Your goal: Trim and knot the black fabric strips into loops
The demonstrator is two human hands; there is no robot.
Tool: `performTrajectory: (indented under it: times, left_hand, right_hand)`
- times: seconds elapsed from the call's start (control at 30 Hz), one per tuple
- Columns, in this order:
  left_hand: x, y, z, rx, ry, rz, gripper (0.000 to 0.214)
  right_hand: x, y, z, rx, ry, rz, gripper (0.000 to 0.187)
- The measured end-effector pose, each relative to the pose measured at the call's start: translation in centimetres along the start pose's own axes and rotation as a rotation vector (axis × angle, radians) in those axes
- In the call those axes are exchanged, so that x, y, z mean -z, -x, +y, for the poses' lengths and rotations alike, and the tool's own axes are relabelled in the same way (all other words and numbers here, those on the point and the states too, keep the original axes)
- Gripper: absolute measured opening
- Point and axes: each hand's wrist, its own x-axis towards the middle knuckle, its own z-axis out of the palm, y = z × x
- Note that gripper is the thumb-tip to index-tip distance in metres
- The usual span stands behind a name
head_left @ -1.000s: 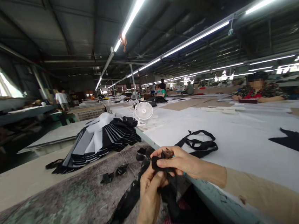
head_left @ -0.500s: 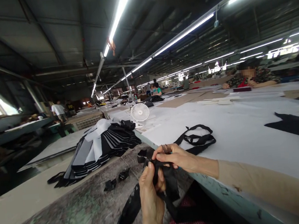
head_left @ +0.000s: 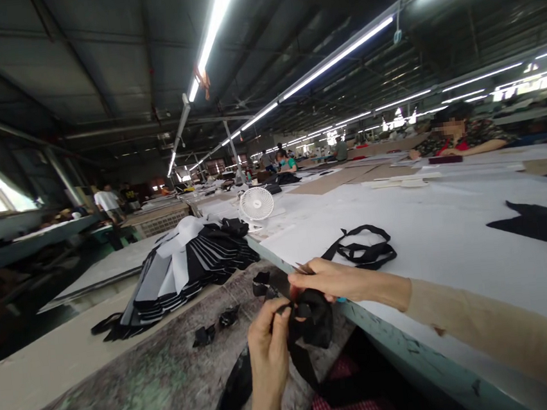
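My left hand [head_left: 268, 342] is closed, thumb and fingertips pinching a black fabric strip [head_left: 316, 322]. To its right, my right hand [head_left: 331, 279] is closed on the same black fabric, close by the left fingertips. Out of the right hand's top stick the pointed metal tips of small scissors [head_left: 303, 268]; a bit of blue shows under the palm. The gathered fabric hides where exactly the fingers grip. Part of the strip hangs down between the hands and the table edge. A loose coil of black strip [head_left: 365, 248] lies on the white tabletop beyond the right hand.
A fanned stack of black and grey pieces [head_left: 183, 275] lies to the left, with black scraps [head_left: 203, 335] on the stained board [head_left: 140, 379]. A white fan [head_left: 257, 204] stands at the corner of the white table [head_left: 432, 241]. Across it, a person [head_left: 465, 135] leans on the tabletop.
My hands have moved a little apart, the right one slightly rightward and the left one slightly left. The fabric between them is now opened into a loop. Both hands keep hold.
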Motion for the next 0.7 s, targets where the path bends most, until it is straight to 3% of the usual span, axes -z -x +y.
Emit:
performTrajectory:
  times: [0.07, 0.13, 0.27, 0.4, 0.6, 0.7]
  left_hand:
    - [0.0, 0.2, 0.6, -0.192, -0.238, -0.070, 0.012]
    - [-0.3, 0.5, 1.0, -0.307, -0.318, -0.091, 0.015]
    - [-0.8, 0.9, 0.6, -0.365, -0.304, 0.012, 0.020]
    - [0.3, 0.5, -0.6, -0.420, -0.427, -0.085, 0.023]
    - [1.3, 0.0, -0.9, -0.609, -0.587, -0.074, 0.039]
    - [1.0, 0.1, -0.7, -0.635, -0.600, -0.026, 0.037]
  right_hand:
    - [0.1, 0.1, -0.1, -0.147, 0.052, 0.026, 0.038]
    - [0.4, 0.2, -0.3, -0.234, 0.082, 0.018, 0.037]
    - [1.0, 0.2, -0.3, -0.252, 0.007, -0.193, 0.049]
    - [0.9, 0.1, -0.2, -0.247, -0.161, -0.359, 0.050]
    - [0.2, -0.1, 0.1, -0.278, -0.400, -0.388, 0.023]
    - [-0.1, -0.1, 0.0, -0.213, -0.394, -0.253, 0.011]
